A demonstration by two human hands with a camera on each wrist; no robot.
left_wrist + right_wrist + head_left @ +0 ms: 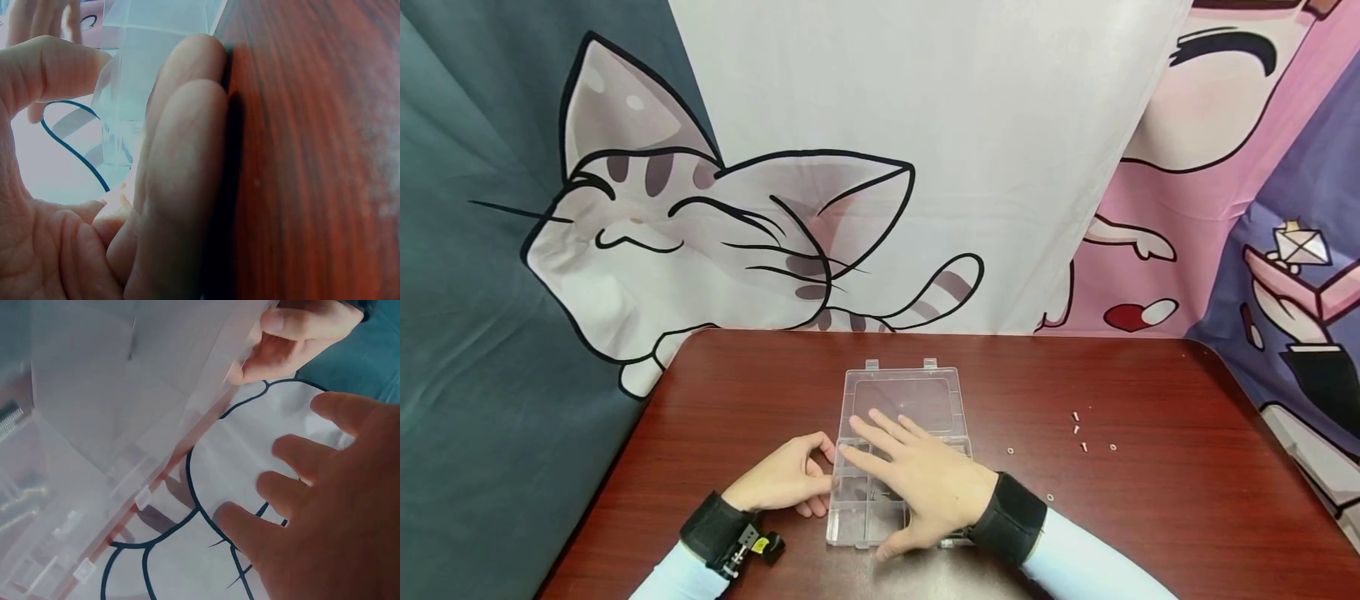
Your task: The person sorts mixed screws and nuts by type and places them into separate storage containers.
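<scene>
A clear plastic compartment box [848,523] lies on the table with its lid [906,400] folded back toward the far side. My left hand [784,479] holds the box by its left wall, its thumb and fingers bent at that edge. In the left wrist view, the lower fingers [184,144] lie along the tabletop beside the box. Over the compartments spreads my right hand [925,483], fingers straight and apart, nothing in its grasp. It hides much of the box's right half. Small metal pieces [22,503] show through the plastic in the right wrist view.
To the right of the box, several small screws [1084,447] lie scattered on the brown table [1180,517]. Small ring-like nuts [1011,451] lie around them, one near the right wrist. A cat-print cloth [1000,167] hangs behind the table's far edge.
</scene>
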